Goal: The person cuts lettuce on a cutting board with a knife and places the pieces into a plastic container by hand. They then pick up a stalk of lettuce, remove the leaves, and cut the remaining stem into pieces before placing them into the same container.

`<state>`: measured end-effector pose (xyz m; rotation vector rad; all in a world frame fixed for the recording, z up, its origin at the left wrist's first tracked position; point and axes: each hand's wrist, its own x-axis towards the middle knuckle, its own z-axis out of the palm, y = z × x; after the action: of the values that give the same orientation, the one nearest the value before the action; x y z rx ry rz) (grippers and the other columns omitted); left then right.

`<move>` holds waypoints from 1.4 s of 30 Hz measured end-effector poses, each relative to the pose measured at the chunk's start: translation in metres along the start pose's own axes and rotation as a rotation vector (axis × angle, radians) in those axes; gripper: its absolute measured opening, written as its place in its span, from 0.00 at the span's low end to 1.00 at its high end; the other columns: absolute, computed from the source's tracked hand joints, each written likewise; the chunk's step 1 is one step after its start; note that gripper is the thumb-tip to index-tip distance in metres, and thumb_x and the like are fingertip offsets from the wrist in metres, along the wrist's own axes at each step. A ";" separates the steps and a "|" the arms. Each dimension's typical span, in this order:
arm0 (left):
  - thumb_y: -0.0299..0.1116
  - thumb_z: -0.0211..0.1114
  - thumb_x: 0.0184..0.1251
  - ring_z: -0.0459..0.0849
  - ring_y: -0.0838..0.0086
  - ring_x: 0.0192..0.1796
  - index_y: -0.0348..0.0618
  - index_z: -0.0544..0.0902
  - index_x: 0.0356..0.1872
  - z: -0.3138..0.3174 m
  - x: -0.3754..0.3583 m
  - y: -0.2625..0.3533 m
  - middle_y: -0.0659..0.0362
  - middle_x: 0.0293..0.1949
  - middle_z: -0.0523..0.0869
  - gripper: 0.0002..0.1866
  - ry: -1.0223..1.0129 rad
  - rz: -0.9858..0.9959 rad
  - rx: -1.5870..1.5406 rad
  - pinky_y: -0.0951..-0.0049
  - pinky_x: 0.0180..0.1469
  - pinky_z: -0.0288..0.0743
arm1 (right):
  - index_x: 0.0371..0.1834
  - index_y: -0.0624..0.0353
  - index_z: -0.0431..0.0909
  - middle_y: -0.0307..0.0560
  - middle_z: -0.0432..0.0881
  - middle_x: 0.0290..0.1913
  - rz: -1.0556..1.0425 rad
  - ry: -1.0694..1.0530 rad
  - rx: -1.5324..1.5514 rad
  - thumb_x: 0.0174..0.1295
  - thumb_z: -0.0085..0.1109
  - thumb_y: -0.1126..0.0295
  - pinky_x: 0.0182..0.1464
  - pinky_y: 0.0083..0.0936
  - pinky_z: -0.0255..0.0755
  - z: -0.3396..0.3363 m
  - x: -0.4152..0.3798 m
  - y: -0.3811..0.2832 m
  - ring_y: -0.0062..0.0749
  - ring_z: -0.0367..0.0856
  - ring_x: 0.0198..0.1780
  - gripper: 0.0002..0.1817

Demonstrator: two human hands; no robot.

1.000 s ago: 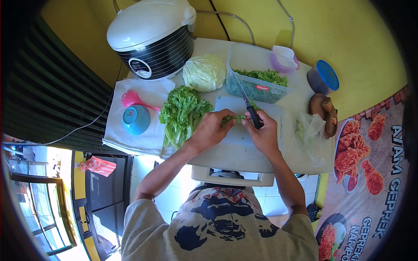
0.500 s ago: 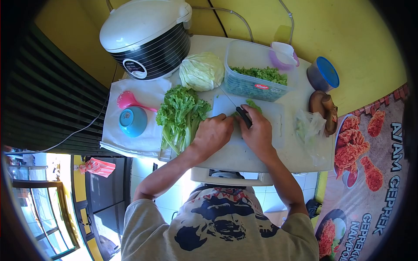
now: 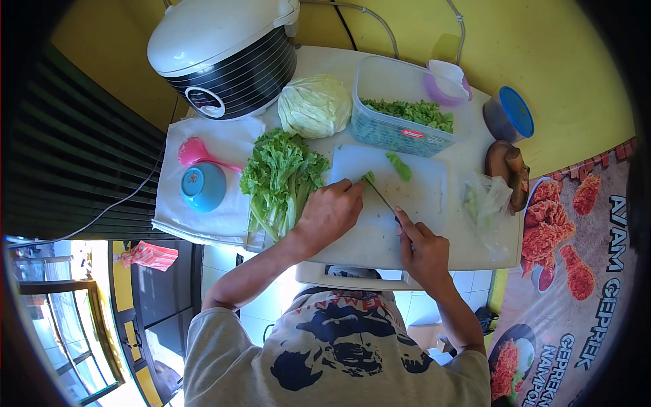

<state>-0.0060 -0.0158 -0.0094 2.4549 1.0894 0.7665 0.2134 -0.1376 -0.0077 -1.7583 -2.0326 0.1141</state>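
Head view has the knife (image 3: 384,201) swung down and across: a moment ago it pointed away from the person, tucked in the right hand (image 3: 424,255) close beside the left; now that hand sits lower and farther out, closed around the handle, with the blade slanting toward the left fingertips. The left hand (image 3: 331,214) is bunched, pinching a small green piece (image 3: 369,178) at the knife's tip, so the blade seems placed to work on it. Another leaf piece (image 3: 399,166) lies loose on the cutting board (image 3: 413,197), apart from both hands. Leafy lettuce (image 3: 281,173) rests left of the board, and the clear container (image 3: 400,139) of cut greens stands behind it on the surface (image 3: 475,234).
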 end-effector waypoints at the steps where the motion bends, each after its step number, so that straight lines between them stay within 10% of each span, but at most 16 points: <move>1: 0.27 0.66 0.69 0.88 0.52 0.30 0.39 0.89 0.53 0.000 -0.001 0.000 0.51 0.32 0.86 0.14 0.007 0.004 -0.003 0.56 0.34 0.85 | 0.74 0.44 0.80 0.40 0.79 0.24 -0.001 -0.001 0.002 0.70 0.64 0.72 0.21 0.34 0.72 -0.001 0.000 0.001 0.35 0.77 0.17 0.28; 32: 0.28 0.66 0.76 0.88 0.49 0.35 0.38 0.76 0.72 -0.009 -0.014 0.009 0.45 0.38 0.84 0.25 0.014 -0.092 -0.079 0.52 0.38 0.84 | 0.74 0.47 0.80 0.45 0.84 0.27 -0.013 0.060 0.179 0.71 0.63 0.73 0.24 0.36 0.76 0.003 0.005 0.001 0.39 0.81 0.20 0.27; 42: 0.25 0.67 0.73 0.90 0.56 0.38 0.38 0.87 0.57 -0.002 -0.022 0.006 0.48 0.44 0.83 0.13 0.067 -0.007 -0.008 0.58 0.39 0.87 | 0.73 0.48 0.80 0.44 0.82 0.24 -0.043 -0.010 0.160 0.71 0.64 0.72 0.22 0.35 0.74 0.000 0.003 0.003 0.38 0.78 0.17 0.26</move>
<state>-0.0162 -0.0358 -0.0122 2.4341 1.1159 0.8543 0.2162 -0.1339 -0.0080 -1.6183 -2.0073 0.2648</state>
